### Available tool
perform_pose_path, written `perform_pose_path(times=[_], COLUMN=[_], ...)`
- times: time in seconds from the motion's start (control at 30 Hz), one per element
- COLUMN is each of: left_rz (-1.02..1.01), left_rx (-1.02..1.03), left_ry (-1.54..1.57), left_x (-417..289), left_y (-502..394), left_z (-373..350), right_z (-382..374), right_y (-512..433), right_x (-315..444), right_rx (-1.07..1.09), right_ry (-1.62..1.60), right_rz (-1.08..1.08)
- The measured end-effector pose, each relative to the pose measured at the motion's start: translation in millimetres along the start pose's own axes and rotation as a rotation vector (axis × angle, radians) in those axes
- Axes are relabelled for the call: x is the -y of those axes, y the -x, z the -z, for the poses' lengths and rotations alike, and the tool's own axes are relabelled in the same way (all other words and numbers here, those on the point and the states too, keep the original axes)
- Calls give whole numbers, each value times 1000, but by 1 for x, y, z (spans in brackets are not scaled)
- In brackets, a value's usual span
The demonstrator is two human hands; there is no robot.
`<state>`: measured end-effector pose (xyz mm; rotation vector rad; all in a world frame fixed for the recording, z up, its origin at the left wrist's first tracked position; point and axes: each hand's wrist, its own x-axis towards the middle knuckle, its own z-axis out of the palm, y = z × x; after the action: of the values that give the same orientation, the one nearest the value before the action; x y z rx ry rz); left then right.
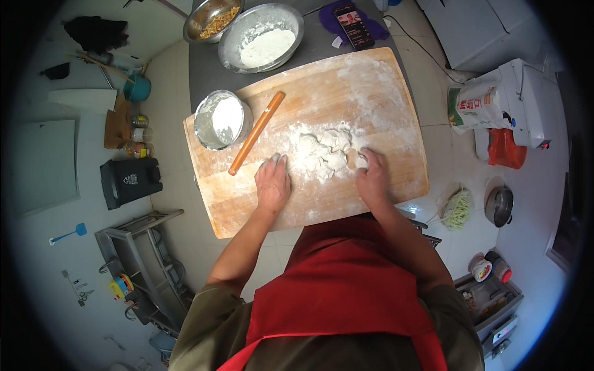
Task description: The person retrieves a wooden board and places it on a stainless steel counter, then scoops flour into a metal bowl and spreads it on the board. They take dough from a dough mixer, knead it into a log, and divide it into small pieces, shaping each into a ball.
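Note:
Floured dough pieces (327, 150) lie clustered on a wooden board (320, 201). My right hand (373, 174) curls its fingers around a small dough piece (361, 161) at the right of the cluster. Left of the cluster, my left hand (273, 178) rests palm down on the board, its fingers close together; nothing shows under it. An orange-brown wooden rolling pin (256, 133) lies slanted just beyond that hand. Beside the pin, at the board's left, stands a metal pot (203, 121) with white flour inside.
Behind the board, a metal basin (225, 51) of flour and a metal bowl (192, 28) of chopped filling stand on the dark table (204, 69). A smartphone (355, 28) lies on purple cloth (327, 17) at the back right. A black bin (132, 182) stands left.

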<state>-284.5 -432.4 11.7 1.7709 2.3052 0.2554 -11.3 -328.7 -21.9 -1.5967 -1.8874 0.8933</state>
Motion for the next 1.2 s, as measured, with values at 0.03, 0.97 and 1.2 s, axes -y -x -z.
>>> perform_pose_path(times=[0.03, 0.97, 1.2], left_rz=[-23, -190, -138], left_rx=[-71, 71, -31], left_ry=[58, 9, -32], left_x=[-5, -17, -14], left_y=[-3, -86, -104], left_z=[2, -16, -31], right_z=[3, 25, 23], right_y=[1, 1, -3], right_x=[-1, -1, 4], right_rx=[7, 124, 203], right_ry=[43, -50, -92], right_rz=[36, 78, 7])
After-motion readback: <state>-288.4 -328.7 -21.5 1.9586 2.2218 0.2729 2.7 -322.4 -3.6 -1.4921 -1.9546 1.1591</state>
